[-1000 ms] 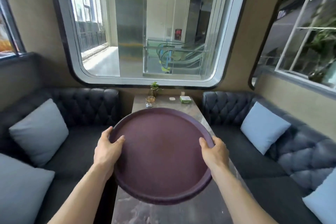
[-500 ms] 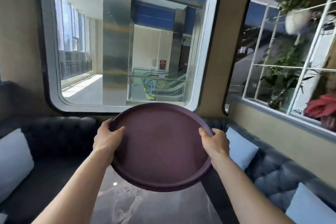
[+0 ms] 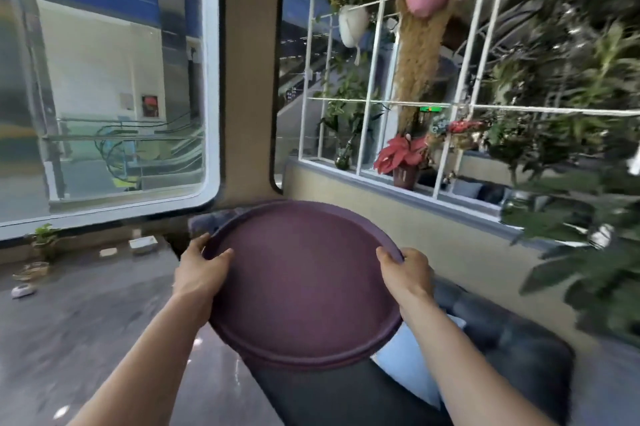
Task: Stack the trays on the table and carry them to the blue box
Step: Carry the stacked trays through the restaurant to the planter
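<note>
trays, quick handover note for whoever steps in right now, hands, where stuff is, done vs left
Left hand: gripping the left rim of the purple trays, thumb over the edge.
Right hand: gripping the right rim the same way.
Trays: a doubled rim shows at the front and far edges, so it looks like a stack of at least two, held in the air, off the table and partly over the dark sofa.
Done: trays stacked and lifted.
Left: carry them to the blue box, which is not in view, and set them down. The picture is blurred, so small details are unsure.
</note>
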`<state>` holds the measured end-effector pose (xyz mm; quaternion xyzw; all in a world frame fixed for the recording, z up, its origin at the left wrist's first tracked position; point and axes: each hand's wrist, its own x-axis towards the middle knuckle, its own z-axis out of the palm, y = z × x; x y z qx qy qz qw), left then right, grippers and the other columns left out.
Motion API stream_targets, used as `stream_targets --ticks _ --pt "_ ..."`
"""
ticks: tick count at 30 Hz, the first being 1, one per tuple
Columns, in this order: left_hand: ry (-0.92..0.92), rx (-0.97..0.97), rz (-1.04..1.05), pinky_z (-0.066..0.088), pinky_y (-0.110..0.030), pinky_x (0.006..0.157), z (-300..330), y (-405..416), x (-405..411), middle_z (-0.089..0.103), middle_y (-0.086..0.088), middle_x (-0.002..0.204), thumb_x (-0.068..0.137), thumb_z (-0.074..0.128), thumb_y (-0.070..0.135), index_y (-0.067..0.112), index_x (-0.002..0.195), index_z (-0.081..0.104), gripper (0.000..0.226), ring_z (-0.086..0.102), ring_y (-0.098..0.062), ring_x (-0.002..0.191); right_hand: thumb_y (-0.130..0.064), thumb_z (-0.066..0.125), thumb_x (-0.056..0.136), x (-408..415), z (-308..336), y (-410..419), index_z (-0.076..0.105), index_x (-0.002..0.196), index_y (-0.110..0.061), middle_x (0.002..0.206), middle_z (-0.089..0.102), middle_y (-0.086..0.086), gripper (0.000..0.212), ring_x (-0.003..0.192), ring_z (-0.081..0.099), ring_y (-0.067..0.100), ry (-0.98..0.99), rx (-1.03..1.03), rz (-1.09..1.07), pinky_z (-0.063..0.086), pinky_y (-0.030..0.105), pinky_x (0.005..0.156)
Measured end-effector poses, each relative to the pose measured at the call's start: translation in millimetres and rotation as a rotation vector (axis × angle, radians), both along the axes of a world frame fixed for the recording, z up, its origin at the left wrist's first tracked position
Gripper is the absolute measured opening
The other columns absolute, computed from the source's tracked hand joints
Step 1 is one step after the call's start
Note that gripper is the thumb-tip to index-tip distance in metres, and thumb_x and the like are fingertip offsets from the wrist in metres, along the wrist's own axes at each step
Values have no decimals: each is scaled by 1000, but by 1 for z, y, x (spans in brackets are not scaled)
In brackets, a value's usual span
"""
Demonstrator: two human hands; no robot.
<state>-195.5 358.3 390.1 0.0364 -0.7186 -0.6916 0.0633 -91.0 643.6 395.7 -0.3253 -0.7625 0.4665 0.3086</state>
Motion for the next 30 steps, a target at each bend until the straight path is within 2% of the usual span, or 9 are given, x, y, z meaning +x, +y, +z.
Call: stream_targets --ticks 2,5,7,13,17,19,23,26,30 --pt "0 -36 -91 52 -45 98 -6 51 2 63 -1 130 74 72 35 33 140 51 69 64 -29 110 -50 60 81 33 -4 39 60 82 -11 81 65 3 39 81 62 31 -5 -24 -131 50 35 69" --pt "-10 -63 -237 50 -46 101 -10 125 16 63 -2 131 79 71 32 32 140 51 65 62 -30 113 -51 60 82 87 -8 88 68 97 -12 95 70 8 42 95 64 35 -46 -16 -315 52 39 82" --pt "-29 -60 -353 48 -45 103 -12 171 30 63 -2 129 82 70 28 29 141 51 62 61 -31 115 -51 59 84 126 -10 111 69 103 -14 101 71 8 43 99 65 35 -61 -33 -425 51 37 82" --pt "-8 -74 -714 48 -44 103 -16 282 96 67 -4 125 82 67 23 20 137 56 56 63 -31 113 -46 62 83 254 -3 134 74 100 -13 101 75 11 39 102 67 35 -48 -32 -796 49 34 84" --pt "-34 -30 -949 47 -42 102 -22 322 148 65 0 129 78 68 25 23 142 50 67 63 -31 114 -48 61 81 330 -2 113 73 108 -18 109 74 12 42 108 65 36 -57 -69 -998 50 41 96" --pt "-46 -17 -1058 45 -37 100 -32 335 176 63 0 130 83 68 21 23 141 52 59 60 -27 113 -44 63 84 365 -1 88 72 110 -19 111 72 14 37 110 64 37 -70 -73 -1122 49 42 98" --pt "-102 -81 -1240 47 -45 103 -57 344 241 64 7 119 82 67 31 34 134 56 53 62 -32 113 -42 66 85 433 -12 35 72 113 -19 111 71 15 37 109 63 39 -126 -104 -1338 50 42 98" --pt "-112 -118 -1355 52 -43 95 -68 334 292 70 5 102 79 66 30 41 104 64 27 66 -30 99 -45 66 85 474 -29 -9 72 113 -21 109 71 13 37 107 64 38 -145 -144 -1459 50 43 98" --pt "-66 -167 -1512 51 -44 97 -81 322 359 69 -3 117 77 69 32 29 126 60 50 66 -31 104 -44 66 85 528 -47 -72 71 114 -16 111 71 14 40 110 63 37 -123 -191 -1623 49 41 98"
